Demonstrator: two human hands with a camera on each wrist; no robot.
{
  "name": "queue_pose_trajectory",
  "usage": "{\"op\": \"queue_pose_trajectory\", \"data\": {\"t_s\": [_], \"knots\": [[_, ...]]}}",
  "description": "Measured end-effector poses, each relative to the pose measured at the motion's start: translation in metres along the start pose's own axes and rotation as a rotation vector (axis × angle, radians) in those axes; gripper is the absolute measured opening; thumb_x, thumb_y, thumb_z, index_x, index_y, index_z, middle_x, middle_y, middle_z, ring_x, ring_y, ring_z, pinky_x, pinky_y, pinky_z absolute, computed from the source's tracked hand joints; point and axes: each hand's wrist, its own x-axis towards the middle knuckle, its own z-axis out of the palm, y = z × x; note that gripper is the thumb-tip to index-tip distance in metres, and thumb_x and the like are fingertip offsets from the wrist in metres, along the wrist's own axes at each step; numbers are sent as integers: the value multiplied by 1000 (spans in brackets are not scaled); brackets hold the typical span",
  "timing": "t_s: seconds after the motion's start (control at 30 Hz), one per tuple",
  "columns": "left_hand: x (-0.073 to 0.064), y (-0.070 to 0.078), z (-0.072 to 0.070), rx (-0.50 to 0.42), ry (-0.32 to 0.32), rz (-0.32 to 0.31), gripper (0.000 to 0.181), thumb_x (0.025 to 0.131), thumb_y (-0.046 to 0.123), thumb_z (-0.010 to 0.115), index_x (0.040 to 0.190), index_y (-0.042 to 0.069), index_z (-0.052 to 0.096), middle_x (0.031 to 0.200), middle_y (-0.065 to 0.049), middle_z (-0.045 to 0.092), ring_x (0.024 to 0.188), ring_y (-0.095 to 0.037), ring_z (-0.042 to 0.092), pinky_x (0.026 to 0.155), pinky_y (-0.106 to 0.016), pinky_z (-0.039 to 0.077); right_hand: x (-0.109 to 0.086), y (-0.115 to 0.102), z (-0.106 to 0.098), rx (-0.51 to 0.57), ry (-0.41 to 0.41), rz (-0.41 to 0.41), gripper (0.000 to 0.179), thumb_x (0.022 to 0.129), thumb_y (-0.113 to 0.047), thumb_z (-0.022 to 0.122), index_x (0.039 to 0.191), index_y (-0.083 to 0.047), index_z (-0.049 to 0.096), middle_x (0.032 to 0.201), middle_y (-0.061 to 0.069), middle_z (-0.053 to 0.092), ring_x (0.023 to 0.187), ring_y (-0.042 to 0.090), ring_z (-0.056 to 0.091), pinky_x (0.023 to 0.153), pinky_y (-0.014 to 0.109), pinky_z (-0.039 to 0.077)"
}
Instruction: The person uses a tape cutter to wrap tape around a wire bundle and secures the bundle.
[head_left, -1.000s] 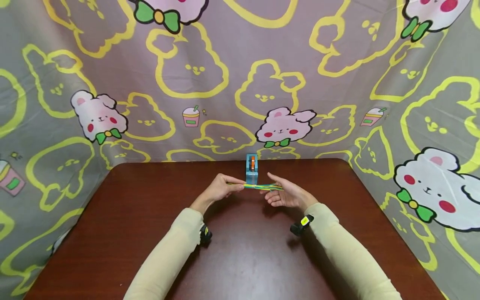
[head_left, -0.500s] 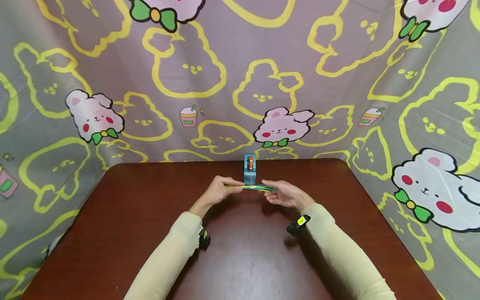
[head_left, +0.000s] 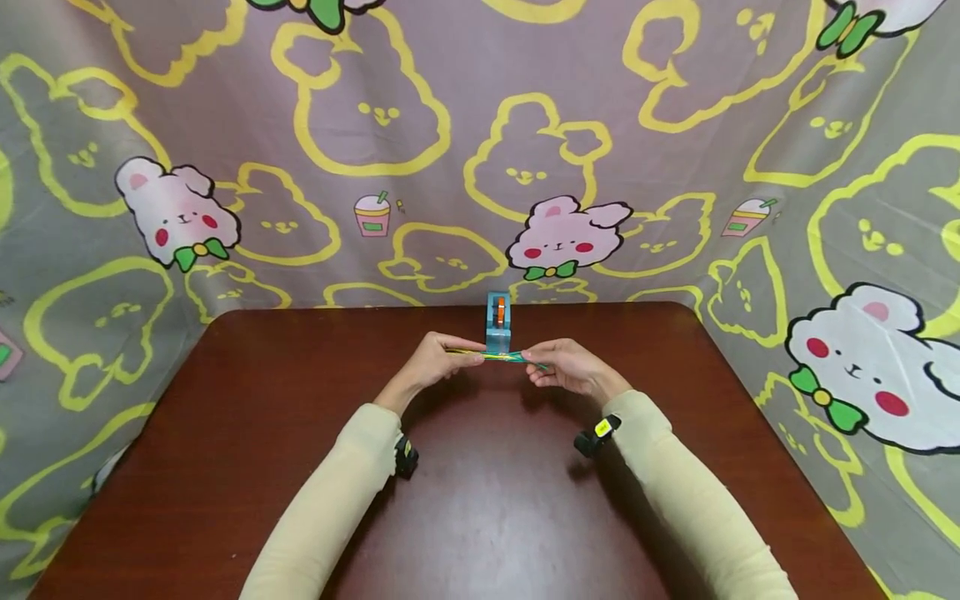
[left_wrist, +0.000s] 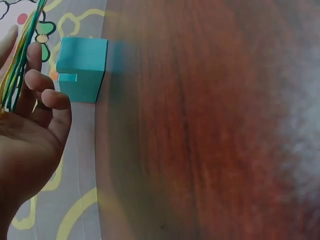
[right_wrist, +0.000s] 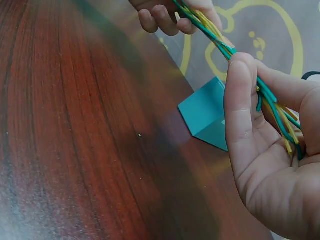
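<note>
A thin bundle of green and yellow wires [head_left: 501, 357] stretches level between both hands above the table. My left hand [head_left: 435, 362] pinches its left part between thumb and fingers; in the left wrist view the strands [left_wrist: 22, 60] run along the left fingers. My right hand [head_left: 572, 367] pinches the other part, and in the right wrist view loose wire ends [right_wrist: 282, 120] fan out past the fingertips towards the palm. Just behind the bundle stands a teal tape dispenser [head_left: 498, 323] with an orange roll core. Neither hand visibly touches it.
The dark red-brown wooden table [head_left: 262, 467] ends at a patterned cloth [head_left: 420, 100] behind and at both sides. Black wrist cameras [head_left: 406, 458] are strapped at both sleeves. A tiny pale speck [right_wrist: 140, 134] lies on the table.
The right thumb and fingers, spread apart around the wires a second ago, have come together and now pinch the bundle closer to the left hand. The head view has tilted slightly down.
</note>
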Motion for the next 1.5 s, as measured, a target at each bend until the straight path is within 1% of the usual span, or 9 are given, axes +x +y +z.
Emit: {"op": "queue_pose_trajectory", "data": {"t_s": [0.13, 0.27, 0.5, 0.7, 0.9, 1.1, 1.23, 1.37, 1.5], "knots": [[4, 0, -4, -4, 16, -38, 36, 95, 32, 73, 119, 5, 75, 88, -27, 71, 53, -15, 48, 50, -29, 40, 1, -4, 2, -31, -5, -46, 26, 100, -9, 64, 118, 9, 65, 76, 9, 68, 64, 15, 65, 64, 26, 57], [9, 1, -5, -66, 7, -157, 56, 99, 53, 57, 120, 3, 73, 90, -21, 74, 53, -15, 51, 51, -27, 44, 0, -5, 4, -67, -17, -128, 24, 98, -5, 65, 115, 12, 66, 76, 11, 69, 64, 17, 66, 65, 29, 58], [15, 4, -6, -194, -132, -370, 79, 95, 72, 44, 126, 3, 67, 91, -13, 75, 54, -15, 54, 52, -26, 46, 1, -4, 5, -169, 8, -282, 25, 96, -4, 67, 113, 15, 68, 75, 13, 70, 63, 19, 66, 63, 32, 59], [20, 8, -8, -259, -234, -461, 80, 98, 66, 45, 130, -5, 60, 84, -7, 71, 52, -12, 51, 50, -23, 44, 1, -4, 2, -318, 36, -381, 23, 96, -7, 68, 112, 10, 72, 80, 22, 70, 68, 33, 67, 65, 36, 59], [24, 10, -7, -299, -224, -485, 61, 103, 48, 54, 129, -7, 62, 71, -1, 63, 50, -9, 46, 47, -21, 40, 2, -5, -1, -503, 67, -482, 20, 96, -9, 70, 111, 4, 75, 87, 29, 70, 79, 53, 63, 67, 45, 59], [26, 11, -4, -297, -175, -472, 32, 101, 31, 63, 116, 3, 62, 69, 1, 59, 51, -8, 44, 49, -22, 39, -1, -5, -1, -582, 90, -515, 20, 94, -12, 72, 110, -2, 77, 91, 28, 71, 80, 51, 63, 70, 59, 54], [25, 13, -5, -290, -162, -458, 29, 100, 29, 65, 117, 5, 62, 71, 1, 60, 52, -7, 44, 49, -22, 39, -1, -9, 1, -610, 111, -505, 19, 94, -14, 72, 109, -4, 78, 92, 24, 73, 82, 49, 65, 73, 62, 53], [24, 15, -5, -271, -154, -431, 29, 100, 27, 66, 116, 3, 64, 72, 1, 60, 53, -7, 44, 49, -22, 38, -2, -12, 3, -614, 118, -503, 18, 93, -10, 73, 110, -3, 77, 92, 19, 74, 83, 47, 66, 74, 60, 54], [23, 16, -6, -252, -154, -392, 27, 100, 22, 66, 118, 2, 67, 73, 1, 60, 55, -8, 42, 50, -22, 37, -3, -15, 6, -657, 144, -509, 18, 92, -11, 75, 109, -5, 77, 94, 14, 74, 81, 37, 66, 71, 43, 55]]}}
